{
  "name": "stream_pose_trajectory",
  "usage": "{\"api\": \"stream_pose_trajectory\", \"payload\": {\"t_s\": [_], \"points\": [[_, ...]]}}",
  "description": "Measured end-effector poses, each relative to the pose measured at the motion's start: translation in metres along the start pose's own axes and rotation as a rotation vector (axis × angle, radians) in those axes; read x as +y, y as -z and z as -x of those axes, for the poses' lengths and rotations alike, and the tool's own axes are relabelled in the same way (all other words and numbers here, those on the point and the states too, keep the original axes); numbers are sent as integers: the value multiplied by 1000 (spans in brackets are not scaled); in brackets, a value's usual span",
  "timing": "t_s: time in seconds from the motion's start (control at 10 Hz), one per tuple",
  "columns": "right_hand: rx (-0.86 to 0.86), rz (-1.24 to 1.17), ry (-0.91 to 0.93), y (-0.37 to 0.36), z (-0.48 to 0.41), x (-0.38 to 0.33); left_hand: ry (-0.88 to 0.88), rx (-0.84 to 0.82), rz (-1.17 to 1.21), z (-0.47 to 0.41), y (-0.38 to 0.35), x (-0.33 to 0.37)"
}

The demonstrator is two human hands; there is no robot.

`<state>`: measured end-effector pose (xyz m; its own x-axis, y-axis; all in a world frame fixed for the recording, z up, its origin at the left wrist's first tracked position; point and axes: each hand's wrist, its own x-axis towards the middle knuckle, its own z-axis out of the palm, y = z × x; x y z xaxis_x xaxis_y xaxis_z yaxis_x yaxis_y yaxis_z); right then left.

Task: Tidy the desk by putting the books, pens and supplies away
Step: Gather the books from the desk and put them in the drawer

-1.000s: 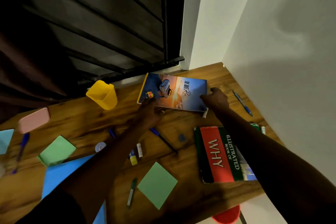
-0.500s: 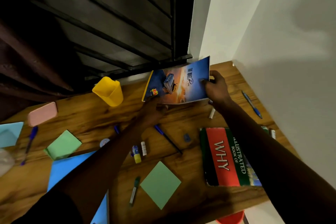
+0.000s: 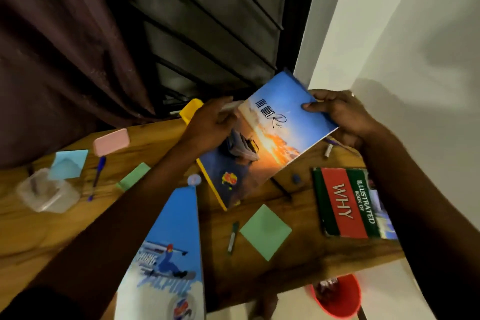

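Observation:
A thin blue book with a sunset cover [image 3: 270, 138] is lifted off the wooden desk [image 3: 78, 221] and tilted. My right hand [image 3: 340, 114] grips its far right edge, thumb on the cover. My left hand [image 3: 210, 125] holds its left side, with what looks like a white pen between the fingers. A thick red and green "WHY" book [image 3: 348, 205] lies flat at the right. A blue snowboarder book [image 3: 166, 262] lies near me. A green marker [image 3: 233, 236] and a blue pen [image 3: 97, 176] lie loose.
Green sticky pads [image 3: 265, 232] [image 3: 133, 176], a light blue pad [image 3: 68, 163], a pink eraser case [image 3: 111, 141] and a clear plastic box [image 3: 48, 191] lie around. A yellow cup [image 3: 191, 110] is partly hidden behind my left hand. A red bin [image 3: 337, 296] stands below the desk edge. White walls close the right.
The sunset book went from lying flat at the back of the desk to being lifted and swung toward me in both hands. The view dropped and the snowboarder book came into sight.

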<state>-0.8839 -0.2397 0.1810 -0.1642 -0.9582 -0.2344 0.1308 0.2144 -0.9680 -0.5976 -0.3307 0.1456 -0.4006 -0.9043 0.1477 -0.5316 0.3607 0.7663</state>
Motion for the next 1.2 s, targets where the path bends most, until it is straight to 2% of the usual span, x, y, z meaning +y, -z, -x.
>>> {"api": "stream_pose_trajectory", "payload": {"t_s": [0.1,0.2,0.4,0.5,0.6,0.7,0.8,1.0,1.1,1.2], "points": [[-163,88,-85,-26,13,7,100,-187,170,44,30,-12],[-239,98,-160,-61,23,20,306,-211,339,104,54,-33],[-257,54,-353,-142,46,69,596,-106,600,223,86,-70],[-223,7,-405,-175,63,99,692,-20,516,263,91,-93],[-237,-4,-450,-201,86,129,802,102,527,292,93,-100],[-245,65,-477,-222,110,157,782,102,407,310,91,-103],[-183,162,-446,-239,128,175,819,98,439,317,90,-112],[-57,266,-306,-255,134,192,727,216,443,331,88,-124],[-14,405,-213,-259,127,200,735,113,346,332,94,-135],[18,563,-117,-260,123,207,662,69,117,332,87,-178]]}}
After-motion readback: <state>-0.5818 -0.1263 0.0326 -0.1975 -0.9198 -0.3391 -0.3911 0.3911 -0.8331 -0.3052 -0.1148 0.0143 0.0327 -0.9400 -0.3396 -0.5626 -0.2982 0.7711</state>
